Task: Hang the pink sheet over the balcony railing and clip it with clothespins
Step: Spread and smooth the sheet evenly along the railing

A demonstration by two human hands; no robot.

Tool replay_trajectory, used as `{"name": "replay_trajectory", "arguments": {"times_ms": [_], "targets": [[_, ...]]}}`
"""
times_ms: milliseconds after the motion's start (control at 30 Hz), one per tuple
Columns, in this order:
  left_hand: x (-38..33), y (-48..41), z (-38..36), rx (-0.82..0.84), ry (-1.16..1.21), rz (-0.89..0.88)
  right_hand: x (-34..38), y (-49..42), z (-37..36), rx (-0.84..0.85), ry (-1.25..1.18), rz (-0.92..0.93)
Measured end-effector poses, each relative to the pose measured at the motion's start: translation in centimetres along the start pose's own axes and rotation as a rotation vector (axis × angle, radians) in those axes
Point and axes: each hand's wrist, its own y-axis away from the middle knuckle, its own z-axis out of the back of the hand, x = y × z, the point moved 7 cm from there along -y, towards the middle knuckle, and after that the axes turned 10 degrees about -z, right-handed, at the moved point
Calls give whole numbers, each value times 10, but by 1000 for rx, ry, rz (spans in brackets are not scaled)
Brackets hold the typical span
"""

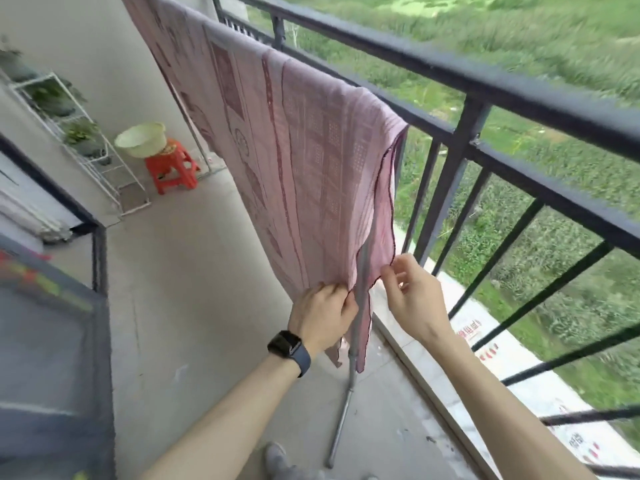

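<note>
Pink sheet (311, 161) hangs draped over a grey bar just inside the black balcony railing (485, 84), with its lower end beside a grey pole (354, 368). The left hand (323, 313), a watch (289, 344) on its wrist, has its fingers curled round the bunched bottom edge. The right hand (412, 289) pinches the dark-trimmed hem at its fingertips, the other fingers loosely spread.
</note>
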Motion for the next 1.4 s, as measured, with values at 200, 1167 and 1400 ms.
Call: {"name": "replay_trajectory", "arguments": {"times_ms": [200, 1167, 1400], "targets": [[-20, 8, -3, -8, 5, -25, 3, 1, 6, -7, 3, 69], [-31, -83, 211, -526, -40, -176, 133, -33, 88, -156, -337, 209], [-21, -145, 231, -411, -82, -213, 172, -28, 119, -570, -163, 475]]}}
